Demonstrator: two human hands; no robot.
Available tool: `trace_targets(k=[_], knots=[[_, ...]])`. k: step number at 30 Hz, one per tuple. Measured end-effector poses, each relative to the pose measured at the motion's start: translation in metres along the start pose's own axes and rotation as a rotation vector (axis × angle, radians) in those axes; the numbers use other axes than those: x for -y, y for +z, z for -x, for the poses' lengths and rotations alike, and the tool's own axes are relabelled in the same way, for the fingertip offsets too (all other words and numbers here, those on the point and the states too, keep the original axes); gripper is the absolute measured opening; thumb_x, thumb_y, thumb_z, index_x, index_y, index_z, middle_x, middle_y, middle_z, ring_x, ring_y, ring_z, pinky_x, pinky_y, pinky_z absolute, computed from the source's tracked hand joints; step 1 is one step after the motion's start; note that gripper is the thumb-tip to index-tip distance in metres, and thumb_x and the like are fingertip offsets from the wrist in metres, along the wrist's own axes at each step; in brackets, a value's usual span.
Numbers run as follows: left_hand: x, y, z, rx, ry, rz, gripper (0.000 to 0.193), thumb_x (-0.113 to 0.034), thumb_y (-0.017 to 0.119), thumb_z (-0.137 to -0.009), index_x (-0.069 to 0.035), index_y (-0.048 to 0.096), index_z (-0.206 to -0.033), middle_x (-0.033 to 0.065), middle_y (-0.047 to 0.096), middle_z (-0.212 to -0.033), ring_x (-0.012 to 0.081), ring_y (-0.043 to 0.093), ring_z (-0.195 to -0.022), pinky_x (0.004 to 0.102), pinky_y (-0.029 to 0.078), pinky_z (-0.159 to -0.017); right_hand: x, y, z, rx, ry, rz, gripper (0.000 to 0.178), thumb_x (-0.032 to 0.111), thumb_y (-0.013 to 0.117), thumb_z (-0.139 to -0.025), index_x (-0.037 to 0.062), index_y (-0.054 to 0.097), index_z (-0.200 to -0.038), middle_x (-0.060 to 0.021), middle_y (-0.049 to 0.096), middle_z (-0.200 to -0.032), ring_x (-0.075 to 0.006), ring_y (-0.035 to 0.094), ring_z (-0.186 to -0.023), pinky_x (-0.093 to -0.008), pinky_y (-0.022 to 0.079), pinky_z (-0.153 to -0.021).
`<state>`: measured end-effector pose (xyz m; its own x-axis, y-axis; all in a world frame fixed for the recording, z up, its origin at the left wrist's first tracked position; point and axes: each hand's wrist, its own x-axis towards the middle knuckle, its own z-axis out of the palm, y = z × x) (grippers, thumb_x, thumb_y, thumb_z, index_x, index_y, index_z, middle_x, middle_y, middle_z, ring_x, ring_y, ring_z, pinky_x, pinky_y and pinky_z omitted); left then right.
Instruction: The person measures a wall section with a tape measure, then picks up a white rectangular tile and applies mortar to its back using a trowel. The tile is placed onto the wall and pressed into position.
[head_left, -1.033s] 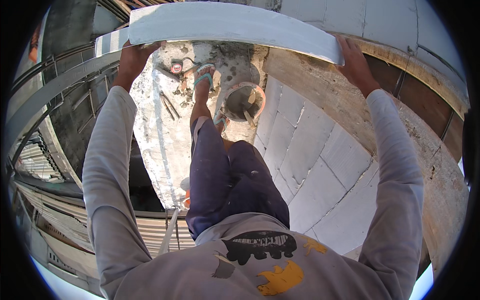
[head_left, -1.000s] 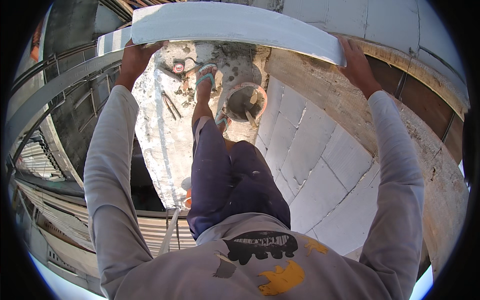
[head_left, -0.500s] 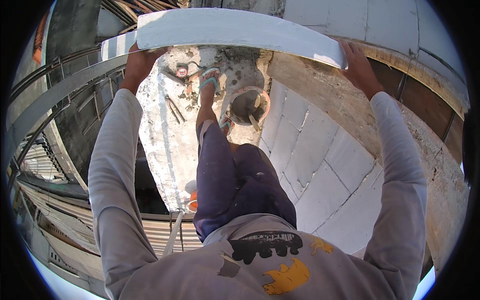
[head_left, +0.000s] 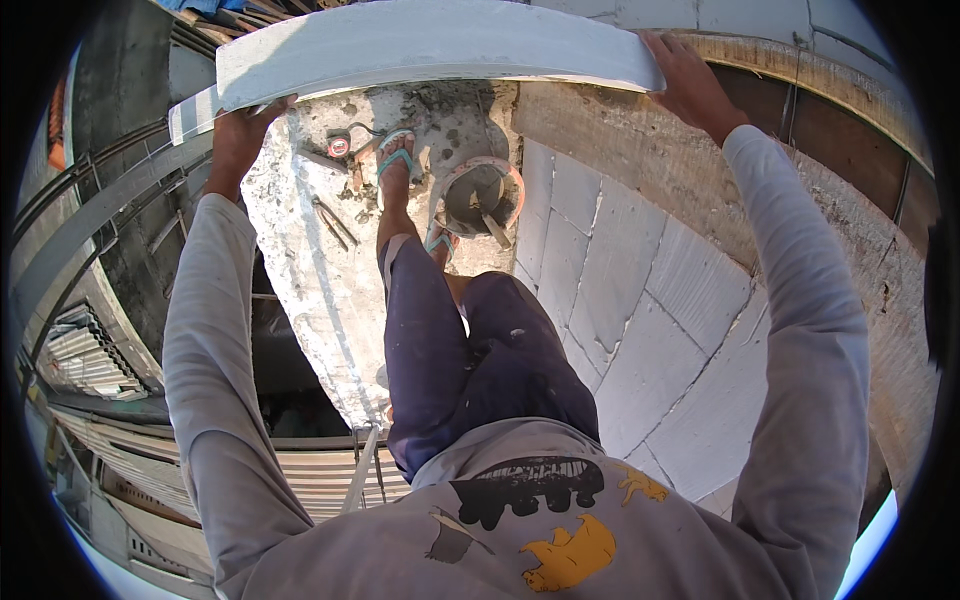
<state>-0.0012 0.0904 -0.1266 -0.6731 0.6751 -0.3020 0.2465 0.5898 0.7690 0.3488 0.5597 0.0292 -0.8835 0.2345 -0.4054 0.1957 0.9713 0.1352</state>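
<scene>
A long, pale lightweight concrete block [head_left: 430, 42] spans the top of the view, held out in front of me between both hands. At its left end, my left hand [head_left: 240, 140] grips the lower edge from below. My right hand [head_left: 692, 82] is closed round the right end, with fingers over the upper corner. Behind the block's left end shows part of another pale piece [head_left: 192, 118]. Whether the held block rests on anything at its far side, I cannot tell.
On the ledge by my sandalled feet are a mortar bucket [head_left: 476, 205] with a trowel [head_left: 494, 228], long-handled pincers [head_left: 334, 222] and a round tape measure [head_left: 339, 147]. A block wall [head_left: 640, 300] and concrete beam [head_left: 610, 130] stand right; metal railings and a drop lie left.
The block and both hands sit higher and farther left in the view. My head view has shifted too, as the bucket and tools also appear farther up and left.
</scene>
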Motion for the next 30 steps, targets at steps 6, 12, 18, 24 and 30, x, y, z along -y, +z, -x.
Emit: trace_targets(k=[6,12,18,24,30], knots=[[-0.007,-0.004,0.004,0.035,0.064,-0.056,0.043,-0.030,0.079,-0.089,0.000,0.070,-0.118,0.0158,0.074,-0.116,0.0296,0.071,-0.105,0.0380,0.053,-0.091,-0.001,-0.023,0.000,0.178,0.004,-0.070,0.092,0.006,0.081,-0.079,0.0085,0.031,-0.155,-0.0198,0.048,-0.148,-0.0381,0.049,-0.136,-0.0436,0.044,-0.114],[0.007,-0.005,0.002,0.000,0.035,-0.014,0.038,-0.026,0.079,-0.090,-0.003,0.070,-0.118,0.0142,0.075,-0.111,0.0291,0.071,-0.100,0.0385,0.054,-0.087,-0.021,-0.060,-0.011,0.400,0.061,-0.061,0.082,0.002,0.071,-0.087,0.0033,0.028,-0.157,-0.0211,0.046,-0.152,-0.0365,0.050,-0.137,-0.0423,0.042,-0.118],[0.021,-0.011,-0.002,0.035,0.011,0.149,0.038,-0.021,0.081,-0.088,0.000,0.069,-0.117,0.0142,0.076,-0.108,0.0255,0.071,-0.098,0.0370,0.054,-0.084,-0.017,-0.070,-0.018,0.471,0.051,-0.115,0.063,-0.002,0.057,-0.094,0.0033,0.037,-0.153,-0.0253,0.061,-0.135,-0.0391,0.062,-0.121,-0.0465,0.050,-0.106],[0.032,-0.012,-0.003,0.039,0.024,0.154,0.039,-0.020,0.082,-0.087,0.000,0.069,-0.117,0.0142,0.075,-0.108,0.0262,0.071,-0.098,0.0374,0.054,-0.085,-0.020,-0.065,-0.016,0.370,0.047,-0.175,0.058,0.000,0.057,-0.096,0.0038,0.042,-0.151,-0.0265,0.066,-0.124,-0.0412,0.066,-0.110,-0.0470,0.053,-0.100],[0.036,-0.004,0.000,0.008,-0.064,0.250,0.039,-0.018,0.082,-0.087,0.000,0.068,-0.118,0.0134,0.075,-0.109,0.0252,0.071,-0.098,0.0370,0.054,-0.086,-0.004,-0.081,-0.022,0.492,0.134,-0.145,0.058,0.001,0.058,-0.096,0.0022,0.041,-0.151,-0.0255,0.066,-0.124,-0.0405,0.066,-0.111,-0.0458,0.053,-0.101]])
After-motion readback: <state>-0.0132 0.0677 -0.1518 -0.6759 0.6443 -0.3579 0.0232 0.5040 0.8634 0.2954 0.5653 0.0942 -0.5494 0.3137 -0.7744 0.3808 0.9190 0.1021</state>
